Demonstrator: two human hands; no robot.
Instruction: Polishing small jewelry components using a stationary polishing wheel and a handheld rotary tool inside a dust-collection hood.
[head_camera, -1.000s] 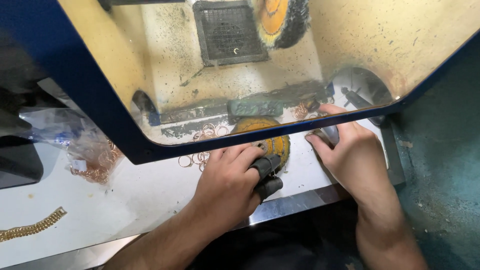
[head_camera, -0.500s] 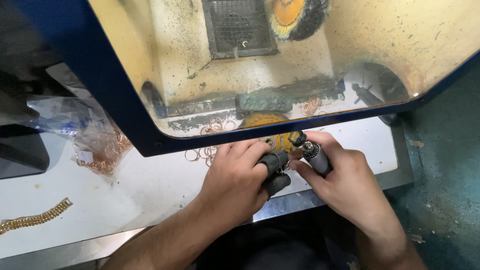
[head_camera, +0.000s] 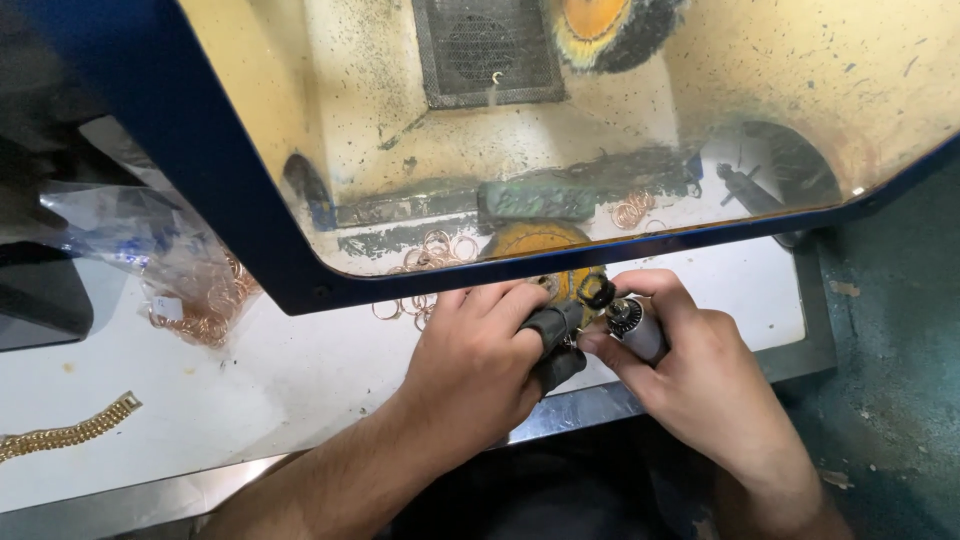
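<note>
Grey-sleeved fingertips (head_camera: 553, 330) on your left hand (head_camera: 480, 365) pinch a small ring, your right hand (head_camera: 690, 370) gripping the silver rotary handpiece (head_camera: 632, 325) against it.

Both forearms bare up to the frame edge, no sleeves visible. Left hand (head_camera: 480, 370): no rings, no watch, no wristband; dark finger guards over the index and middle fingertips (head_camera: 555, 325), rubbery look, worn matte. Right hand (head_camera: 700, 385): bare, no glove, no jewellery. Nails short. Dark clothing at lap level below the arms, detail too dim to tell.
</note>
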